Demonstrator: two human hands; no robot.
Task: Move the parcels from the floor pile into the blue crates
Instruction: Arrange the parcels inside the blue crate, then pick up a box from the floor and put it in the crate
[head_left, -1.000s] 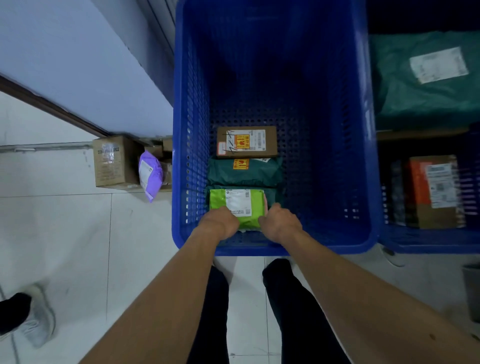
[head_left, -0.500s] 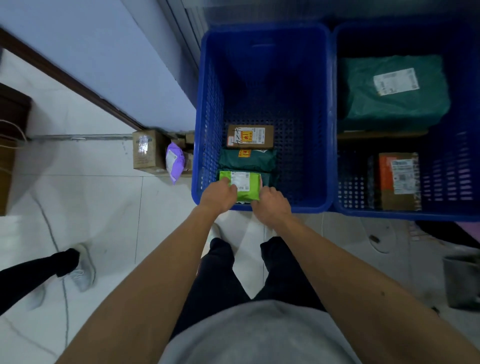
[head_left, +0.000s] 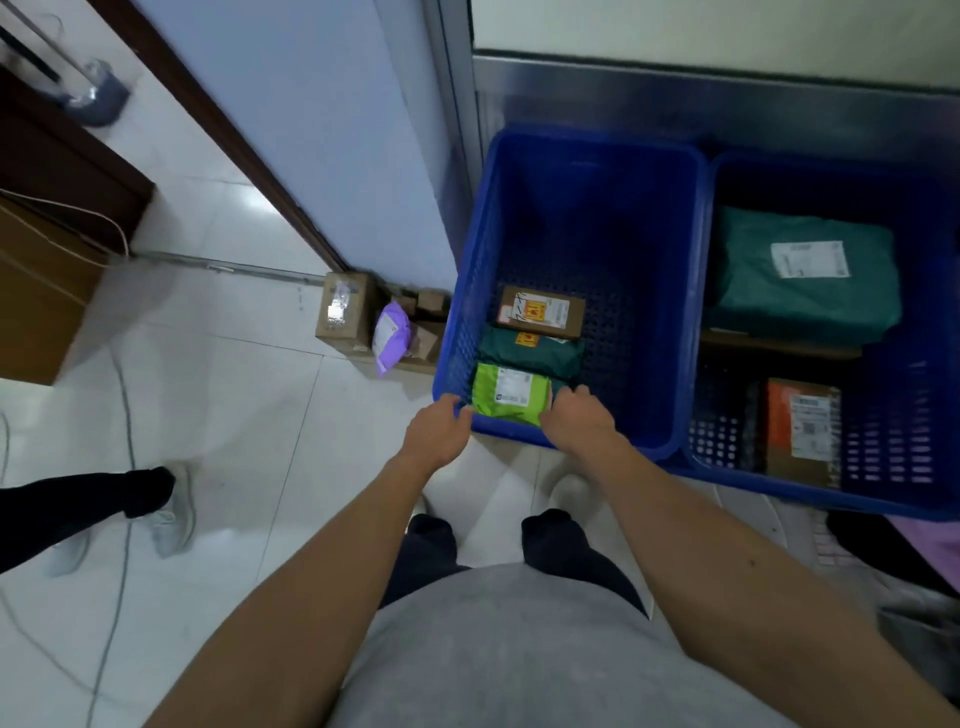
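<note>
The left blue crate holds a brown box, a dark green bag and a bright green parcel in a row along its left side. The green parcel lies against the front wall. My right hand pinches its right edge, fingers curled over it. My left hand is off the parcel, loosely curled at the crate's front left corner. On the floor left of the crate sit a cardboard box and a purple parcel.
The right blue crate holds a large teal bag and an orange-topped box. Another person's leg and grey shoe stand at the left. A cable runs over the white tiles. A wooden cabinet is far left.
My head has risen and pulled back, so the crates look smaller. My left hand has slid off the green parcel to the crate's corner. The right hand stays at the parcel's edge.
</note>
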